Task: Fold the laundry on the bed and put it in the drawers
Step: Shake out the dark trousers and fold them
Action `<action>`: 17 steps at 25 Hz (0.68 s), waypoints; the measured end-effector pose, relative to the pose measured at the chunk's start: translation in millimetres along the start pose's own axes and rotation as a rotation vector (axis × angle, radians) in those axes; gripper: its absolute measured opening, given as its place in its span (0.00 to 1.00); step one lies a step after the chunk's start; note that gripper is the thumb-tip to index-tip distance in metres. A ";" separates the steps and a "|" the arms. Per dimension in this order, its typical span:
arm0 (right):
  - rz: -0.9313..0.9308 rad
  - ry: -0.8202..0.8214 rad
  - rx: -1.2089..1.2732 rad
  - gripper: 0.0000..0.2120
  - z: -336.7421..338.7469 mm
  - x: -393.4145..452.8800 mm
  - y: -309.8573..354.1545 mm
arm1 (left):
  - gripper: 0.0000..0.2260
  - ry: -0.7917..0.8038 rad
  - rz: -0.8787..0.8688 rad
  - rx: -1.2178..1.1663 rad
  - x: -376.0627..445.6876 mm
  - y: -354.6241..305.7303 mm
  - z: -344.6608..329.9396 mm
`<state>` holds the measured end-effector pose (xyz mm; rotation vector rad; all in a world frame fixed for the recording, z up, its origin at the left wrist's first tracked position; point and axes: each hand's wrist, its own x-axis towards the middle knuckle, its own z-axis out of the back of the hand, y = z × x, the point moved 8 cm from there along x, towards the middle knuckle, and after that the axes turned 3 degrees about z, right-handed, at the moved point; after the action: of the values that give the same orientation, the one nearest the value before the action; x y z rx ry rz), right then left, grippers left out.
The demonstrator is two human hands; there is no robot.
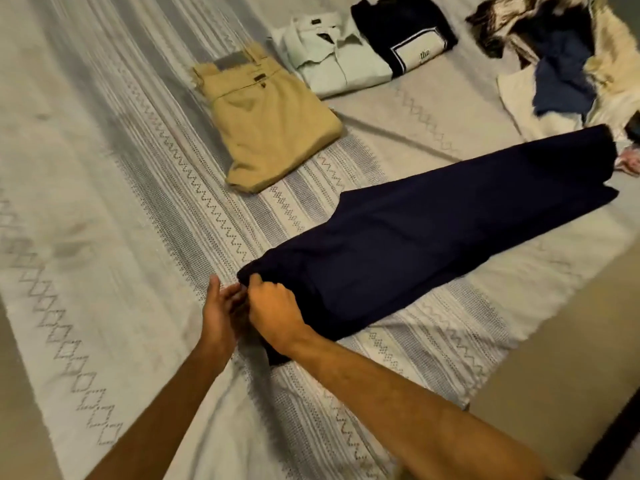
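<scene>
Both our forearms reach over the bed [104, 209]. Right hand [277, 306] curls its fingers round the near end of the navy trousers [433, 233], laid out long; left hand [221, 306] lies beside it, fingers straight, touching the hem. Folding step in hand. Next, we judge: lift this end across to halve them. Khakis [273, 123] and shirts [346, 60] sit folded; pile [561, 64] waits.

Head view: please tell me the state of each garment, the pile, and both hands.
navy trousers: laid out long on the bed, not yet folded short
khaki trousers: folded
white shirt: folded
dark top: folded
unfolded pile: heaped, unsorted
right hand: grips the navy trousers' near end
left hand: open, beside that end
</scene>
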<state>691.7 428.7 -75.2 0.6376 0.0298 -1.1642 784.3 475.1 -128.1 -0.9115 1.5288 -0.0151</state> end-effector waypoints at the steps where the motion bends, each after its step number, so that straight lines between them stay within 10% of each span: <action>1: -0.007 0.008 0.023 0.09 6.0 -1.4 -2.8 | 0.33 0.038 0.010 -0.028 3.3 9.7 -1.2; 5: 0.028 -0.021 0.044 0.15 40.8 -19.6 -43.1 | 0.28 0.090 -0.030 0.125 -10.8 24.9 -24.4; 10: 0.059 -0.001 -0.408 0.28 86.4 -64.6 -206.2 | 0.36 -0.241 -0.157 0.688 -21.6 60.9 -29.3; 17: 0.414 0.160 -0.661 0.29 121.9 -73.2 -356.3 | 0.19 -0.488 -0.419 0.424 -41.2 65.1 -29.9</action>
<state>318.9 345.9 -110.4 0.1313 0.3857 -0.6391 720.5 527.1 -120.7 -0.8011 0.8215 -0.3783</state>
